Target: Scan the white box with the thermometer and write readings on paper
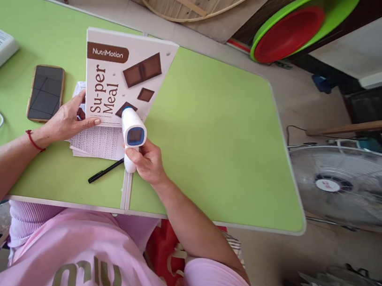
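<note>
My left hand (68, 117) holds the box (125, 74) near-left — likely light; probably stiff. My right hand (151, 162) grips the thermometer (134, 128) by its handle (130, 165).

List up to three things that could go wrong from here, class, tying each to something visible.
1. The left hand grips the box only near its lower left corner, so it might tip or slip.
2. The thermometer in the right hand is close to the box's front and could bump it.
3. The pen lies loose near the thermometer's handle, so a careless move might knock it away.
</note>
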The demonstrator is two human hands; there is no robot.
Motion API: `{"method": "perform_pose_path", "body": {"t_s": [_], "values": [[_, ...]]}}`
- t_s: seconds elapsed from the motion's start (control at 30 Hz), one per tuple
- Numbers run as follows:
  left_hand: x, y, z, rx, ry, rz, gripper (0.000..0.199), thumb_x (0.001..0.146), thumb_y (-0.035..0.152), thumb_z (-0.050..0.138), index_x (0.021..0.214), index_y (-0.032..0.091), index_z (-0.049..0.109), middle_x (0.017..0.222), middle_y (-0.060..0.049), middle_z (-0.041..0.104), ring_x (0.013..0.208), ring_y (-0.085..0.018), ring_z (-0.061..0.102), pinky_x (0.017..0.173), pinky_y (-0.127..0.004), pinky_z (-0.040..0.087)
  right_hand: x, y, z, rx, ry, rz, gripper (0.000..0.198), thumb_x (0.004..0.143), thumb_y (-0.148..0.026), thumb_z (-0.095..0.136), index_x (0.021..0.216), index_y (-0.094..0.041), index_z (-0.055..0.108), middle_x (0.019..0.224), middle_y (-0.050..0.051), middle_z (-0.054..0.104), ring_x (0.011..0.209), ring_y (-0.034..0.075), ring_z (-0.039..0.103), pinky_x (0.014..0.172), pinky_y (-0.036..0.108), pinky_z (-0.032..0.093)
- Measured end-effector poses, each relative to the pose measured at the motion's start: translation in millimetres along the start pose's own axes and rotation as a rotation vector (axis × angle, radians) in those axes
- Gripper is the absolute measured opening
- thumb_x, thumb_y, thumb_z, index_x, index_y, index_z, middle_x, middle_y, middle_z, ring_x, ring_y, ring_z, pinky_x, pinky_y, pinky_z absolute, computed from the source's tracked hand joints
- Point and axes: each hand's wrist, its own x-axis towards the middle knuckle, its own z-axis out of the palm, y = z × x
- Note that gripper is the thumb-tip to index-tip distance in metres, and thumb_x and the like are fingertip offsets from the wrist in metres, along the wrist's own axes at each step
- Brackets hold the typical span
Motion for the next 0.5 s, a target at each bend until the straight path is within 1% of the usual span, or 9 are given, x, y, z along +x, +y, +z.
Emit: {"method": "perform_pose_path", "body": {"t_s": [0.13,0.27,0.5], "values": [[-0.4,-0.9,0.0,-0.006,-0.007,-0.012,0.09,0.092,0.092,0.066,0.148,0.022,0.061,0.127,-0.016,0.077,0.085,-0.028,0.074,0.07,-0.038,0.064,-0.3,0.6,-0.8,-0.015,-0.011,-0.002,0.05,0.082,-0.075,0.076,0.082,-0.026,0.066,0.072,-0.001,0.059,0.067,0.017,0.051,0.061,0.033,0.048],[-0.1,-0.5,-0.7,-0.008,-0.013,-0.02,0.093,0.091,0.093,0.068,0.15,0.021,0.061,0.128,-0.016,0.077,0.089,-0.029,0.076,0.073,-0.038,0.066,-0.2,1.2,-1.6,-0.023,-0.031,-0.021,0.058,0.082,-0.084,0.073,0.084,-0.026,0.066,0.073,0.0,0.06,0.067,0.018,0.053,0.063,0.034,0.049],[0.3,1.4,-0.6,-0.005,-0.011,0.004,0.096,0.092,0.095,0.063,0.15,0.018,0.061,0.125,-0.017,0.077,0.083,-0.027,0.073,0.069,-0.038,0.063,0.2,1.5,-1.6,-0.034,-0.053,-0.05,0.059,0.085,-0.085,0.069,0.087,-0.026,0.065,0.075,0.0,0.059,0.068,0.018,0.053,0.064,0.035,0.049]]}}
